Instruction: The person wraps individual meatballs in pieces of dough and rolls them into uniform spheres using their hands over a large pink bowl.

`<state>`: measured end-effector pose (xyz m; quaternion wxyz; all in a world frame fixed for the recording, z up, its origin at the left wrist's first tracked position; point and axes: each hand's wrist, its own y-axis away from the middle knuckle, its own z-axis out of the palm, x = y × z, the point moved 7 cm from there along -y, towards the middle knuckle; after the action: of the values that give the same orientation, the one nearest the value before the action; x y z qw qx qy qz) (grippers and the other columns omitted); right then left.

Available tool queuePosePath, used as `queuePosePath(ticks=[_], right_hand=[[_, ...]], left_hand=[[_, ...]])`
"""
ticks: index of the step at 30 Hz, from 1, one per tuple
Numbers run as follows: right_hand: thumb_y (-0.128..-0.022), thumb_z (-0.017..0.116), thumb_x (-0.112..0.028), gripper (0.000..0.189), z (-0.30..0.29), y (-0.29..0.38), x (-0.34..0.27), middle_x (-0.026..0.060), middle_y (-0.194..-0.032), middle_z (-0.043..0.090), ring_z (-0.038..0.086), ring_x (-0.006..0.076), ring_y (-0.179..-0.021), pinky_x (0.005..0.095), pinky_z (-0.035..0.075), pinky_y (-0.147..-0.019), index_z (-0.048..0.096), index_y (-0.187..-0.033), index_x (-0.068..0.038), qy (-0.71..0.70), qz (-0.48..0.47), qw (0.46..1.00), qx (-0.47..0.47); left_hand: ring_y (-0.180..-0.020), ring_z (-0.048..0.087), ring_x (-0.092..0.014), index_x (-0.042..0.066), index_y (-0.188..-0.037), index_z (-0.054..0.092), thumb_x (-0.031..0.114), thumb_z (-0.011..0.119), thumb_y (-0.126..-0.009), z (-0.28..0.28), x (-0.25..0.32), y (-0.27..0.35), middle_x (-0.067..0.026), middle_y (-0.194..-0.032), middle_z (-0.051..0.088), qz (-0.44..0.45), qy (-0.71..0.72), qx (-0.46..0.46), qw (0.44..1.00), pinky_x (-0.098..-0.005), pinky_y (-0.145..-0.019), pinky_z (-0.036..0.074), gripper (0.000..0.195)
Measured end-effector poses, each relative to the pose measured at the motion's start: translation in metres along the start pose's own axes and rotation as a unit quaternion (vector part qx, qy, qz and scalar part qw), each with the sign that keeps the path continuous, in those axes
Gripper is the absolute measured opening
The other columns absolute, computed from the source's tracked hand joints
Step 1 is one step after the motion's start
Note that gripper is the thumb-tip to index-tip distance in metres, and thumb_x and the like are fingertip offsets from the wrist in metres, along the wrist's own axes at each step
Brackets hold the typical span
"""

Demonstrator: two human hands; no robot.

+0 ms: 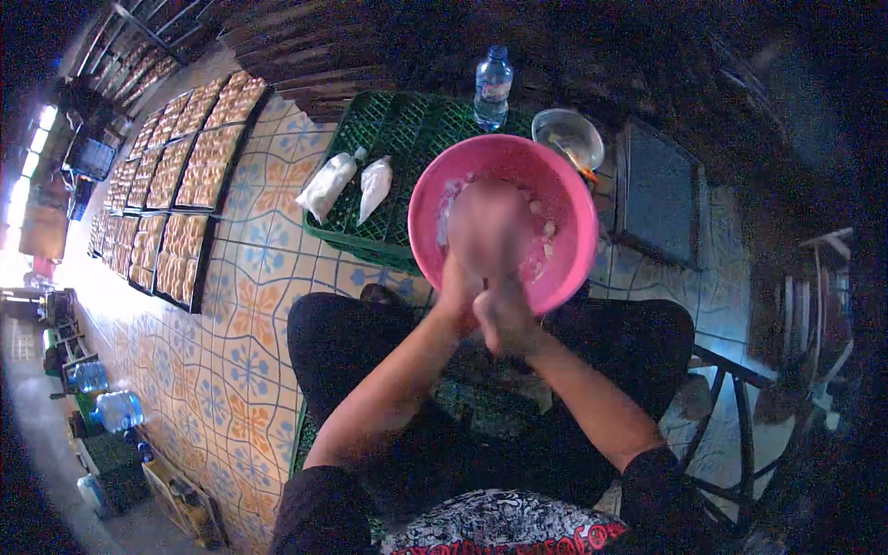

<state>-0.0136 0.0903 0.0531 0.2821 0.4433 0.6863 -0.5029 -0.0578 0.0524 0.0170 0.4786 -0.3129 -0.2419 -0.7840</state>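
Note:
A pink plastic basin (579,201) stands in front of me, tilted slightly, with white residue and small pale lumps (548,232) inside. Over it my left hand (461,281) and my right hand (506,309) are close together. A round blurred patch covers the fingers and whatever lies between them, so any held item is hidden. Beyond the basin is an upturned green plastic crate (409,132). On the crate lie two white-filled plastic bags, one larger (328,186) and one smaller (375,187). A metal bowl (569,135) holding a utensil with an orange end sits behind the basin.
A clear plastic bottle (493,90) stands on the crate. Several black trays of bread rolls (187,257) cover the tiled floor at left. Large water jugs (118,411) are at lower left. A dark flat panel (659,194) and a black metal frame (742,416) stand at right.

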Motion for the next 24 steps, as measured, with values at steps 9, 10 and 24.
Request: queuePosePath(ticks=[9, 10, 24], right_hand=[[-0.094, 0.019, -0.075, 0.102, -0.042, -0.028, 0.015, 0.0210, -0.165, -0.011, -0.006, 0.0311, -0.153, 0.0476, -0.001, -0.122, -0.010, -0.157, 0.000, 0.179, 0.074, 0.980, 0.050], [-0.094, 0.019, -0.076, 0.102, -0.052, -0.028, 0.020, 0.0209, -0.165, -0.010, -0.006, 0.0300, -0.153, 0.0475, -0.001, -0.122, -0.009, -0.157, 0.000, 0.188, 0.115, 0.972, 0.081], [-0.102, 0.035, -0.050, 0.087, -0.029, -0.015, 0.039, 0.0272, -0.164, -0.007, -0.006, 0.0404, -0.152, 0.0587, -0.005, -0.119, 0.001, -0.155, 0.009, -0.032, 0.166, 0.985, -0.017]], left_hand=[[-0.144, 0.032, -0.025, 0.016, -0.160, 0.014, 0.072, 0.018, -0.099, 0.024, -0.050, 0.026, -0.0063, -0.161, 0.027, -0.098, -0.109, -0.082, 0.986, -0.0399, -0.118, 0.028, 0.084], [-0.144, 0.032, -0.025, 0.016, -0.160, 0.014, 0.072, 0.018, -0.099, 0.025, -0.039, 0.025, -0.0063, -0.161, 0.027, -0.100, -0.105, -0.087, 0.986, -0.0399, -0.118, 0.028, 0.084], [-0.151, 0.016, -0.022, 0.011, -0.161, 0.002, 0.050, 0.013, -0.108, 0.031, -0.028, 0.017, -0.0079, -0.166, 0.012, -0.091, 0.048, -0.128, 0.986, -0.0360, -0.122, 0.016, 0.067]])
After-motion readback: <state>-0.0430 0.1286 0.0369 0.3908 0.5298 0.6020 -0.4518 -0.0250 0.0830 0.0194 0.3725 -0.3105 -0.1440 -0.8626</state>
